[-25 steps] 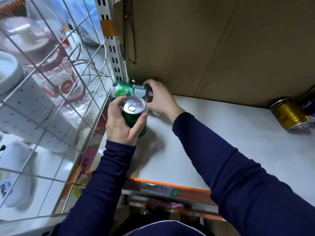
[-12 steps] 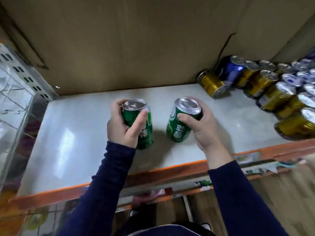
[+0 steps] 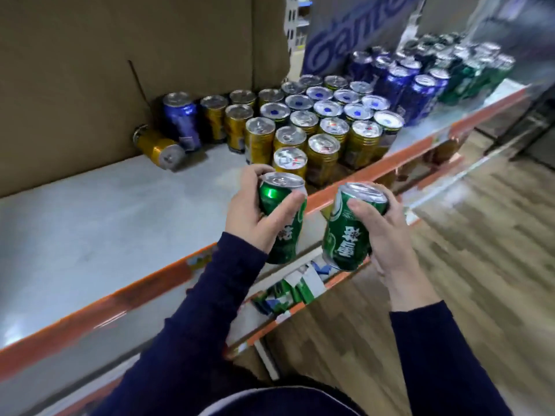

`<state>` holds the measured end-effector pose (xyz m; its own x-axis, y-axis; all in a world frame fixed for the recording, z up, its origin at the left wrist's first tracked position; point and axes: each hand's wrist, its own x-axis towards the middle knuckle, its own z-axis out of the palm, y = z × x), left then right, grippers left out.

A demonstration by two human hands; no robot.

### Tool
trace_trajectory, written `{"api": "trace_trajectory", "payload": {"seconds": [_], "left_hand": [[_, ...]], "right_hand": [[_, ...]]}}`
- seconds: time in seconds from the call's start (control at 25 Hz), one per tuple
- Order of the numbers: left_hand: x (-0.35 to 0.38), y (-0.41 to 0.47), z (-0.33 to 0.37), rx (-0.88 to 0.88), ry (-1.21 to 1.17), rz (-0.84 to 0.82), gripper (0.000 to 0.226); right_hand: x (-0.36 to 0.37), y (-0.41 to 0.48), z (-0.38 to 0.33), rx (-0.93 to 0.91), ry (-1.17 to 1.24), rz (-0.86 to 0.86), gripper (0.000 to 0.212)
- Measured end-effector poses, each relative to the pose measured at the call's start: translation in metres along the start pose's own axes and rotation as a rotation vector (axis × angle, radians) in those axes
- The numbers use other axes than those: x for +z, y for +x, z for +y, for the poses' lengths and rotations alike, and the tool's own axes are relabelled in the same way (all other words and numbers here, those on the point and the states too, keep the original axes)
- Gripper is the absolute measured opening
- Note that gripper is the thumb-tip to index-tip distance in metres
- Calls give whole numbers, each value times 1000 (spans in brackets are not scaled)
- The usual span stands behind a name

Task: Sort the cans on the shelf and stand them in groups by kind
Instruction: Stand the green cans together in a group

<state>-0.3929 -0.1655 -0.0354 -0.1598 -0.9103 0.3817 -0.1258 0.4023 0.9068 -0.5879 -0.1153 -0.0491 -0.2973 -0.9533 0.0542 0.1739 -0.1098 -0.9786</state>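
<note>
My left hand grips one green can and my right hand grips a second green can. Both cans are upright in the air, just off the shelf's orange front edge. On the white shelf beyond them stands a block of gold cans. Blue cans come after them, and green cans stand at the far right. One gold can lies on its side at the back, next to a lone upright blue can.
Brown cardboard backs the shelf. A lower shelf with packets sits under my hands. Wooden floor spreads to the right. A blue printed sign stands behind the blue cans.
Both hands have lifted their green cans off the shelf and carried them right, past the front edge. My view has swung right, and the can groups now show.
</note>
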Motion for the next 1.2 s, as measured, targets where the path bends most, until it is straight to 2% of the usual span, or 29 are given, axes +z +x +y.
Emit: {"api": "trace_trajectory", "payload": {"seconds": [0.28, 0.56, 0.64, 0.96, 1.2], "left_hand": [[145, 31, 3, -101, -65, -203, 49], [272, 108, -6, -56, -208, -209, 43], [306, 136, -9, -65, -199, -197, 44], [427, 230, -22, -73, -129, -196, 50], [530, 278, -26, -62, -29, -66, 53]], "right_hand": [[-126, 15, -8, 33, 19, 260, 68], [-229, 98, -9, -6, 24, 350, 51], [-255, 133, -13, -5, 15, 349, 47], [-363, 247, -22, 9, -46, 283, 57], [-460, 334, -41, 6, -124, 127, 59]]}}
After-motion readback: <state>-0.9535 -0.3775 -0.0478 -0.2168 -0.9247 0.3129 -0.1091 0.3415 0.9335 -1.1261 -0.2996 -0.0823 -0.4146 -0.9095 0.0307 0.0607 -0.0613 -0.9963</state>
